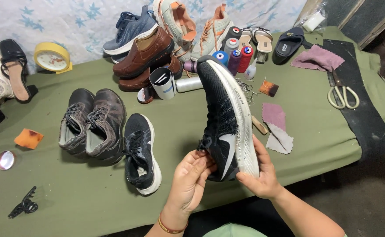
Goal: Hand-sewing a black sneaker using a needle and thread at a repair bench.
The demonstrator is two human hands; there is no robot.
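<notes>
I hold a black knit sneaker with a white sole (225, 114) on its side above the near edge of the green table (91, 206), toe pointing away. My right hand (260, 173) grips the heel end of the sole. My left hand (192, 177) pinches the upper near the laces and heel. The matching black sneaker (140, 151) lies on the table just left of my hands.
A worn dark pair of shoes (93, 123) sits at the left. Brown loafers, other sneakers and sandals are piled at the back. Thread spools (238, 57), a tape roll (162, 82), cloth pieces (276, 127), scissors (342, 94) and a yellow clock (52, 57) are around.
</notes>
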